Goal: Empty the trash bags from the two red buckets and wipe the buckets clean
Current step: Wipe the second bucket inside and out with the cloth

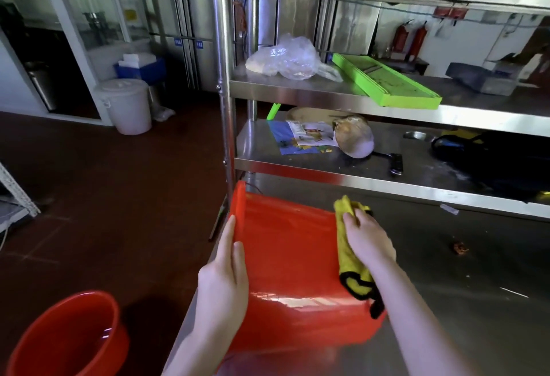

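Observation:
A red bucket [291,262] lies on its side on the steel table [464,301], its rim toward the left edge. My left hand [226,274] rests flat on the bucket's side near the rim, fingers straight. My right hand [367,238] presses a yellow cloth with black trim [351,259] against the bucket's base end, fingers over the cloth. A second red bucket [68,337] stands upright on the floor at the lower left, empty inside.
A steel shelf rack [357,93] rises behind the table, holding a clear plastic bag [285,58], a green tray [387,84], papers and a knife [393,163]. A white lidded bin [125,105] stands on the dark red floor at the left.

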Tool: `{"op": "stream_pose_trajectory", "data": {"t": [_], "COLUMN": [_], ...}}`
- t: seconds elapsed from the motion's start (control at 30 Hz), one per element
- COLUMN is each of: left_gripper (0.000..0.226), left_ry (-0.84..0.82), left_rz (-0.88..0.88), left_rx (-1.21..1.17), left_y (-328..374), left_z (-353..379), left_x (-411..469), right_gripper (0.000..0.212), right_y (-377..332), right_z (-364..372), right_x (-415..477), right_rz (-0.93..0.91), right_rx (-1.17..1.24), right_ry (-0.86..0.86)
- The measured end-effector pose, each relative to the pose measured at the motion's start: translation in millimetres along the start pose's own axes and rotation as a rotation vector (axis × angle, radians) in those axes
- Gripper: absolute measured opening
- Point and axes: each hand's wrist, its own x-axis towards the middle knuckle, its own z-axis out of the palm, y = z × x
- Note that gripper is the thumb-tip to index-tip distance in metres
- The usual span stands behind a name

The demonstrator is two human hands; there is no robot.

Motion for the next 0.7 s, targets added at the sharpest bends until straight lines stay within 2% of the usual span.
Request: {"op": "stream_pose_trajectory", "data": {"t": [0.03, 0.1, 0.23, 0.33, 0.4, 0.47, 0.53, 0.6, 0.63, 0.7], "left_gripper": [0.055, 0.048, 0.045, 0.045, 0.052, 0.057, 0.054, 0.049, 0.047, 0.048], "left_ry": [0.003, 0.012, 0.022, 0.024, 0.011, -0.024, -0.047, -0.056, -0.059, -0.05], "left_rz": [-0.005, -0.014, -0.008, -0.011, 0.021, 0.054, 0.092, 0.129, 0.13, 0.139], "left_rx": [0.013, 0.046, 0.079, 0.033, 0.034, 0.028, -0.001, -0.019, -0.025, -0.021], "left_y": [0, -2, -6, -10, -9, -9, -11, -13, -15, -18], "left_z": [0, 0, -5, -14, -14, -11, -9, -12, -14, -17], "left_x": [0, 6, 24, 22, 16, 9, 0, -10, -14, -19], "right_gripper": [0.047, 0.044, 0.045, 0.046, 0.051, 0.056, 0.056, 0.058, 0.059, 0.058], "right_y": [-9, -40, -103, -105, -85, -55, -21, 3, 7, -1], "right_z": [4, 22, 64, 71, 61, 45, 24, 2, -6, -8], "right_x": [-1, -16, -81, -97, -85, -63, -31, -4, 5, 10], "right_rz": [-0.029, -0.239, -0.697, -0.822, -0.761, -0.596, -0.336, -0.06, 0.03, 0.044], "right_rx": [-0.065, -0.184, -0.178, -0.175, -0.136, -0.107, -0.092, -0.072, -0.057, -0.091], "right_ry": [0.007, 0.087, 0.208, 0.244, 0.276, 0.284, 0.163, -0.039, -0.119, -0.169]}}
